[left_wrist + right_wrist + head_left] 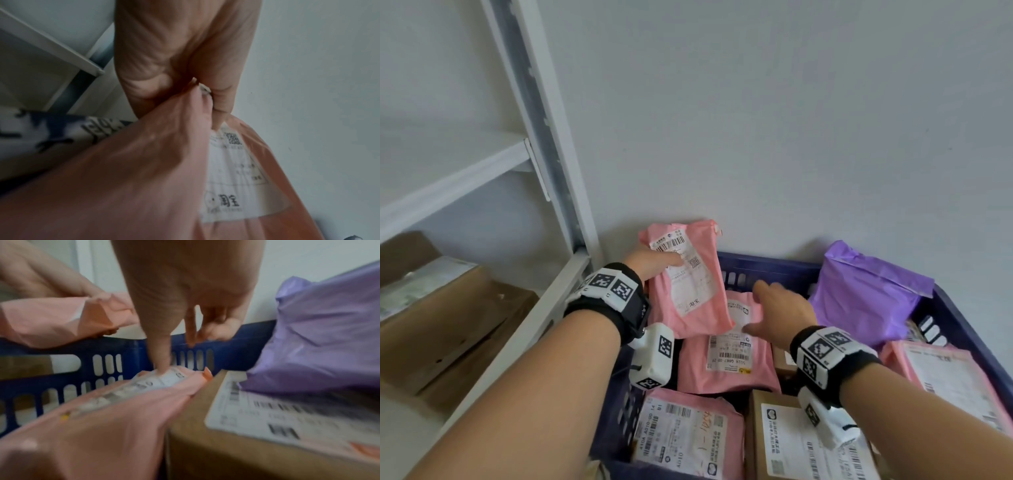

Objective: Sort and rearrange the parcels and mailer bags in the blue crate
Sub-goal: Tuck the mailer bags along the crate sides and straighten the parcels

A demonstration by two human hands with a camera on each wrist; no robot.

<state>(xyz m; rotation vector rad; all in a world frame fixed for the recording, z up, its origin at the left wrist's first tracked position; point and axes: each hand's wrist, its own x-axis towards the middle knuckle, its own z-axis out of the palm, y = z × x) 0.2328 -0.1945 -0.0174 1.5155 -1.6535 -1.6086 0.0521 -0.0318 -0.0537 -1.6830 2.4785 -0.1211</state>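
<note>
My left hand (654, 265) grips a pink mailer bag (688, 284) by its upper left edge and holds it upright above the blue crate (770, 270); the thumb (220, 104) lies on its white label. My right hand (780, 305) reaches over a second pink mailer (726, 356) lying in the crate. Its fingers are spread, and one fingertip (162, 368) presses on that mailer's label. A purple mailer (866, 291) leans on the crate's far right corner. Another pink mailer (688, 435) and a cardboard box (791, 442) lie at the near side.
A white metal shelf post (544, 137) stands left of the crate, with cardboard boxes (448, 325) on the lower shelf. A white wall (791, 120) rises right behind the crate. One more pink mailer (955, 380) lies at the crate's right side.
</note>
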